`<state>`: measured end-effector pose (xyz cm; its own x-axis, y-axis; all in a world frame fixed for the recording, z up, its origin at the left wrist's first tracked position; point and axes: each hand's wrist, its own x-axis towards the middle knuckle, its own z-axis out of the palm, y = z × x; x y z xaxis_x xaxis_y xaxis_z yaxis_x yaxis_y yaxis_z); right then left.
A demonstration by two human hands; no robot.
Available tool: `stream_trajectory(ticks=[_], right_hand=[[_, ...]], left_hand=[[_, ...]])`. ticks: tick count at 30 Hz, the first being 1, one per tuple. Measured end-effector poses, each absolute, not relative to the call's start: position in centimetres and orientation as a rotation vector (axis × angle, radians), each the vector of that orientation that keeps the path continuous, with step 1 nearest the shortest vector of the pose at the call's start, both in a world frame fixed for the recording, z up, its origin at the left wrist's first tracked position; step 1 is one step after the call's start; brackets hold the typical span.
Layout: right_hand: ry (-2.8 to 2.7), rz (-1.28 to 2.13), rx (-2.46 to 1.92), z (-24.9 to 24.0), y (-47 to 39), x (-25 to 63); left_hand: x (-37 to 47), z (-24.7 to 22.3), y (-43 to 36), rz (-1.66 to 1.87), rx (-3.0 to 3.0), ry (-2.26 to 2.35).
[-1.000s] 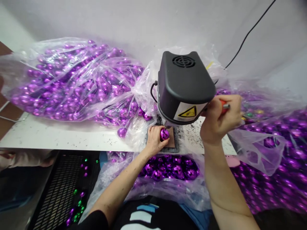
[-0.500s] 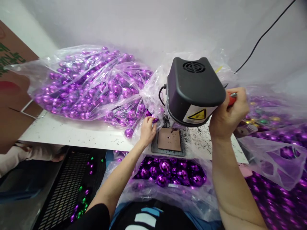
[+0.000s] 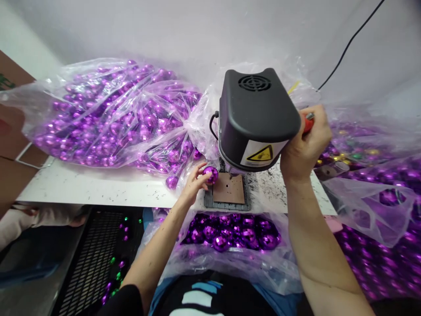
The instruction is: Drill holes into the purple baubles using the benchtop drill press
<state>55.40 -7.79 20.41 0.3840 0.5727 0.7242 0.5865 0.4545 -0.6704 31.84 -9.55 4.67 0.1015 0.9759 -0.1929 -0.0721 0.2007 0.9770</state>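
My left hand (image 3: 194,182) holds a shiny purple mirrored ball (image 3: 211,174) between thumb and fingers, just left of a brown square board (image 3: 228,188) with a small hole in its middle. The board lies on the dark metal base (image 3: 208,201) of a black bench machine (image 3: 259,109), which looks like a small drill press. My right hand (image 3: 306,142) is wrapped round the machine's red handle (image 3: 308,124). The machine's head hides its working tip.
A clear bag of purple balls (image 3: 108,118) lies on the white table (image 3: 92,184) at left. Another open bag of balls (image 3: 226,235) hangs before me. More bagged balls (image 3: 378,263) are at right. A black crate (image 3: 88,254) stands lower left; a person's foot (image 3: 77,220) shows nearby.
My left hand has drawn back slightly and a purple ball now shows in its fingers beside the board. The right hand stays on the handle. The whole view has shifted a little.
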Motion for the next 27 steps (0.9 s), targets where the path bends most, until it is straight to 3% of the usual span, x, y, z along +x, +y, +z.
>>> stream_trajectory(ticks=[5,18,27], right_hand=[[-1.266,-0.030,-1.200,20.4,-7.7,55.3],[-1.258,0.026,-1.182,20.4,-7.9,55.2],[-1.278,-0.047,-1.226,20.5,-7.9,55.3]], left_hand=[[33.2,4.5,-11.7,1.002,0.926,0.975],[35.1,2.2,-11.7,1.105,1.801,1.299],[36.3,2.4,-12.2,1.066,2.233,1.228]])
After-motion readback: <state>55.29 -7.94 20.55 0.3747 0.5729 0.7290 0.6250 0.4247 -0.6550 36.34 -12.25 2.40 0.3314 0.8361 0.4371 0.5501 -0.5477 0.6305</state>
